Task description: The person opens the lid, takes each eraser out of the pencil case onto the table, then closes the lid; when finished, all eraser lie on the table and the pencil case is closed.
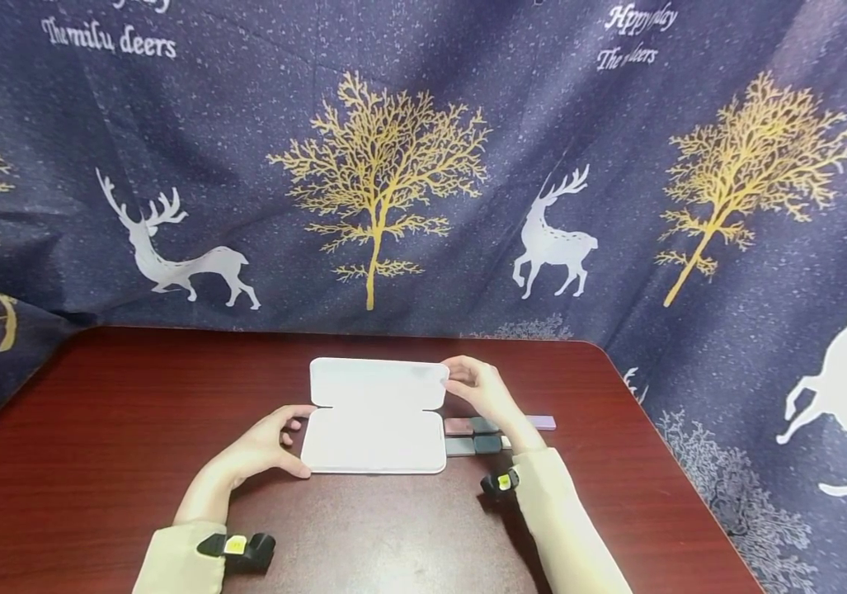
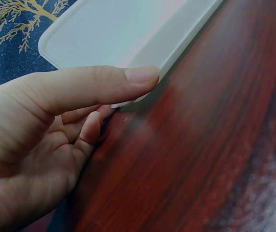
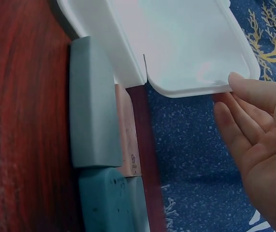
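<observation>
A white hinged case (image 1: 374,443) lies unfolded on the table, its lid (image 1: 374,384) raised at the back. My left hand (image 1: 263,450) holds the case's left end. In the left wrist view the thumb lies on the rim at the near corner, with the other fingers curled around the end and partly hidden. My right hand (image 1: 484,392) pinches the lid's right edge; the thumb (image 3: 241,83) is on the inner face and the fingers are behind. The inside of the case shows plain white.
Right of the case lie two rows of small blocks: a pink block (image 1: 458,426), a grey block (image 1: 460,446), a dark teal block (image 1: 487,445) and a lilac block (image 1: 542,421) among them. My right forearm partly covers them. A dark blue printed cloth (image 1: 423,165) hangs behind the table (image 1: 134,429).
</observation>
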A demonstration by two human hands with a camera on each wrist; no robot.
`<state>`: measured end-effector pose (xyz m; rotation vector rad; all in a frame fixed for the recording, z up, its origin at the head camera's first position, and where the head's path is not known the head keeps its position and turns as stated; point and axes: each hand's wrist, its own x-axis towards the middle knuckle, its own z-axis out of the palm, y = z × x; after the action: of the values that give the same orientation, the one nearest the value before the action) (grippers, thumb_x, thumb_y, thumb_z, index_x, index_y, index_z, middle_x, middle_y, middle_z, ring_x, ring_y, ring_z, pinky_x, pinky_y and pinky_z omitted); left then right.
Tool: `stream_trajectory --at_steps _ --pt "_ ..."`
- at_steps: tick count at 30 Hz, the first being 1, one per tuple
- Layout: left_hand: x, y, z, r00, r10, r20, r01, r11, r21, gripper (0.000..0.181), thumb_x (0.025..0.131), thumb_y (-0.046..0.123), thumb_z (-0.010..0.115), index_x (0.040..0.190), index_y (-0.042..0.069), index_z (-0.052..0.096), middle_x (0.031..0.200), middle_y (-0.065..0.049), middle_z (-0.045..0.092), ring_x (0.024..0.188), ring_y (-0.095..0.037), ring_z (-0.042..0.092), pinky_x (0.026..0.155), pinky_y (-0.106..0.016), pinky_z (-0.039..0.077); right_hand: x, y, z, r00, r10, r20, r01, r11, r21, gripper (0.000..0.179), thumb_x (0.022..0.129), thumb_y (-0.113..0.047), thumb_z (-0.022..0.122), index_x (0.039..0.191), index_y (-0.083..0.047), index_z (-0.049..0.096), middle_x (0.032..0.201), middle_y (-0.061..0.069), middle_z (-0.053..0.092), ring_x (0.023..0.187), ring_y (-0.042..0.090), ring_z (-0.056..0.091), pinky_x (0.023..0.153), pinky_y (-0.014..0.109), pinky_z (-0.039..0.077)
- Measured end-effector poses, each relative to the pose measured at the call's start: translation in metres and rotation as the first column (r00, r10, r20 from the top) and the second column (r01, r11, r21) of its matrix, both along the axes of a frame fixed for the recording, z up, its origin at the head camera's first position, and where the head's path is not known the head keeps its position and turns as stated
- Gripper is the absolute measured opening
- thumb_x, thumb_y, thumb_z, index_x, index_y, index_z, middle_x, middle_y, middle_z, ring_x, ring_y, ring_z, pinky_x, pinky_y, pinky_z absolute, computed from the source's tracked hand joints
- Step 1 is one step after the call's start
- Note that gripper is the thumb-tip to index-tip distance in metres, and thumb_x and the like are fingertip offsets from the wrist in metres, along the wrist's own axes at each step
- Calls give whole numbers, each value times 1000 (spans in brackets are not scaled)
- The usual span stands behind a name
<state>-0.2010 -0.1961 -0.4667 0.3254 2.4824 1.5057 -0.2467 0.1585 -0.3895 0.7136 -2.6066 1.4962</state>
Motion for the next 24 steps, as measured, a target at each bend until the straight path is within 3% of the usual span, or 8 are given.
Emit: stream_trajectory --at_steps 6,11,14,18,24 --pt "1 1 0 1000 5 10 -5 1000 3 95 55 9 90 139 1 46 125 -22 49 102 -28 48 82 -35 46 -10 6 -19 1000 13 5 -13 1000 -5 25 90 -1 65 113 7 62 108 24 67 105 37 66 95 40 51" --pt "2 0 2 1000 13 22 -13 1000 11 95 55 8 90 138 0 46 124 -21 49 100 -27 47 80 -34 45 -5 11 -20 997 76 23 -77 997 2 21 90 -1 64 110 5 62 109 24 67 105 39 66 92 40 52" --pt "2 0 2 1000 10 16 -10 1000 16 95 55 6 90 138 -2 46 124 -21 49 98 -26 47 79 -31 45 0 14 -19 992 120 42 -121 992 21 20 90 -2 65 109 3 64 108 22 69 106 36 66 92 34 52" --pt "2 0 1 1000 1 12 -2 999 32 95 55 3 89 139 -5 44 122 -21 49 96 -24 47 76 -29 46 5 18 -18 977 198 79 -200 980 23 21 89 -2 65 110 1 66 109 18 71 107 32 67 91 25 49" --pt "3 0 1 1000 11 19 -12 999 36 98 56 1 88 139 -9 39 121 -23 49 97 -26 48 78 -31 45 11 22 -19 953 274 127 -283 958 57 28 87 -7 70 114 1 70 112 16 71 106 17 67 90 23 50"
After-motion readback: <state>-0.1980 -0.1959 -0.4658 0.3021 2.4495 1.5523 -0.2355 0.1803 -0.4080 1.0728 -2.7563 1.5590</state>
